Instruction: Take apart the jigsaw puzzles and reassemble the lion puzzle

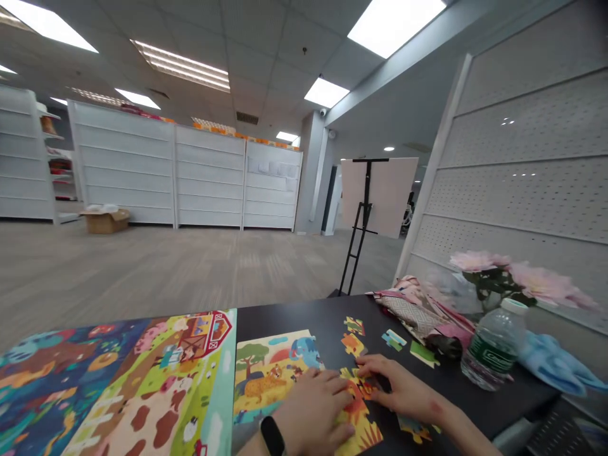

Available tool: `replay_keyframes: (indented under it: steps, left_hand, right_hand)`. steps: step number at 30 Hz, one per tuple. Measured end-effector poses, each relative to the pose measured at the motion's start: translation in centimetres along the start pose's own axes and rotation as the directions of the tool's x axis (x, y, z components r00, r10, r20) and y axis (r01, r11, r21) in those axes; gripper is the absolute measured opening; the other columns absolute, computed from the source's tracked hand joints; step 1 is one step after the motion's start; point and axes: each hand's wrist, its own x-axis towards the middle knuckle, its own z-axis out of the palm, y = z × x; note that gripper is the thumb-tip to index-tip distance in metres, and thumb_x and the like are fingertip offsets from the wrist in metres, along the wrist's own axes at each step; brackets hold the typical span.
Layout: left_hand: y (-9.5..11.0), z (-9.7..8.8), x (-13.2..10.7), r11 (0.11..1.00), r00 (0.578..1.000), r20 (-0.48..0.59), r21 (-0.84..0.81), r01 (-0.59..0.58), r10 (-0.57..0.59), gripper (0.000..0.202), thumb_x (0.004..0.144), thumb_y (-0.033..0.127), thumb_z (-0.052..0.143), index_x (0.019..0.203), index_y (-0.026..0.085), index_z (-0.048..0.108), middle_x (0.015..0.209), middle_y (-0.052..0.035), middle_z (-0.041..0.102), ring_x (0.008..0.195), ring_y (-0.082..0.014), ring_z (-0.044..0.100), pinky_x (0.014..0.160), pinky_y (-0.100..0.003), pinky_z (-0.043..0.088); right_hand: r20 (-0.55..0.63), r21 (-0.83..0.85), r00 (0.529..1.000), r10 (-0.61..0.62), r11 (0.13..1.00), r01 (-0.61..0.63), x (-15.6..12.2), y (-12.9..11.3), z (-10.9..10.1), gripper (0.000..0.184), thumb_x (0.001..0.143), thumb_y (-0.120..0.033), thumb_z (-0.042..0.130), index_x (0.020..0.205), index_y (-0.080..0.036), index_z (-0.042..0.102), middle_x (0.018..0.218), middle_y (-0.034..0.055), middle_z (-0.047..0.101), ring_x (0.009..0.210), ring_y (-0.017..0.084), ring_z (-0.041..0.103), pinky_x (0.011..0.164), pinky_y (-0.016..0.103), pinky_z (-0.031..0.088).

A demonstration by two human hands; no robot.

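Left hand: the left hand (316,408), wearing a black oval-faced wristband (272,436), is lying palm down with fingers outstretched, covering part of the puzzle; its forearm is running off the bottom edge.
Right hand: the right hand (399,385) is curving fingers and thumb over small pieces at the puzzle's right side; whether it is pinching one, I cannot tell.
Puzzle: the flat, brightly printed cardboard jigsaw with a spotted cat and blue elephant (266,380) is lying before the person, its orange-red section (363,430) partly hiding under the left hand.
Loose pieces: a yellow-green knobbed piece (354,325), an orange one (352,344), a blue-and-white one (394,339) and a green one (424,354) are lying beyond the right hand; another is half hiding beneath the right forearm.
Picture sheet: a glossy farm-and-sea printed sheet (142,411) is running off the lower left.
Worktop: the smooth black worktop (294,318) is showing between the loose pieces and its far edge.
Right edge: a clear ribbed plastic bottle with green label (496,345) is standing before pink flowers (532,278), beside a crumpled patterned fabric bag (422,310).
Beyond: a black metal easel (363,202) is standing on grey carpet (213,266).
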Motion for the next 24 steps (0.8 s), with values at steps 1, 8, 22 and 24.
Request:
replay_keyframes:
  steps: [1, 8, 22, 24]
  left_hand:
    - [0.1, 0.3, 0.2, 1.000, 1.000, -0.002, 0.003, 0.017, -0.017, 0.030, 0.096, 0.046, 0.057, 0.119, 0.027, 0.060, 0.128, -0.0042, 0.064, 0.121, -0.0289, 0.055, 0.106, -0.046, 0.040]
    - [-0.6, 1.4, -0.4, 0.999, 0.999, -0.022, 0.000, 0.041, -0.041, 0.037, 0.098, 0.047, 0.054, 0.131, 0.030, 0.053, 0.145, -0.0023, 0.054, 0.131, -0.0293, 0.049, 0.109, -0.048, 0.037]
    - [-0.9, 0.7, 1.7, 0.980, 0.999, -0.023, 0.194, -0.035, 0.041, 0.019, 0.099, 0.037, 0.052, 0.089, 0.024, 0.062, 0.099, 0.0014, 0.069, 0.097, -0.0204, 0.062, 0.088, -0.037, 0.041]
    - [-1.0, 1.2, 1.6, 0.975, 0.998, -0.040, 0.220, -0.028, 0.038, 0.020, 0.100, 0.037, 0.051, 0.089, 0.023, 0.061, 0.099, 0.0001, 0.068, 0.097, -0.0217, 0.061, 0.086, -0.038, 0.041]
  right_hand:
    - [-0.010, 0.000, 1.000, 0.007, 1.000, -0.007, -0.2, 0.1, -0.1, 0.038, 0.074, -0.019, 0.066, 0.111, -0.022, 0.071, 0.138, 0.0099, 0.060, 0.131, 0.030, 0.052, 0.114, 0.043, 0.036]
    - [-0.051, 0.022, 0.996, -0.070, 0.997, 0.072, -0.2, 0.0, -0.2, 0.044, 0.070, -0.017, 0.068, 0.114, -0.023, 0.069, 0.131, 0.0083, 0.063, 0.122, 0.027, 0.058, 0.106, 0.038, 0.044]
    - [-0.090, 0.010, 0.989, -0.118, 0.993, 0.120, 0.9, 1.4, 0.7, 0.039, 0.073, -0.022, 0.070, 0.112, -0.023, 0.075, 0.132, 0.0117, 0.066, 0.125, 0.030, 0.059, 0.109, 0.043, 0.042]
    - [-0.084, -0.019, 0.986, -0.142, 0.990, 0.141, 1.2, 1.4, 0.6, 0.038, 0.074, -0.023, 0.069, 0.112, -0.023, 0.075, 0.132, 0.0109, 0.065, 0.126, 0.029, 0.058, 0.110, 0.042, 0.041]
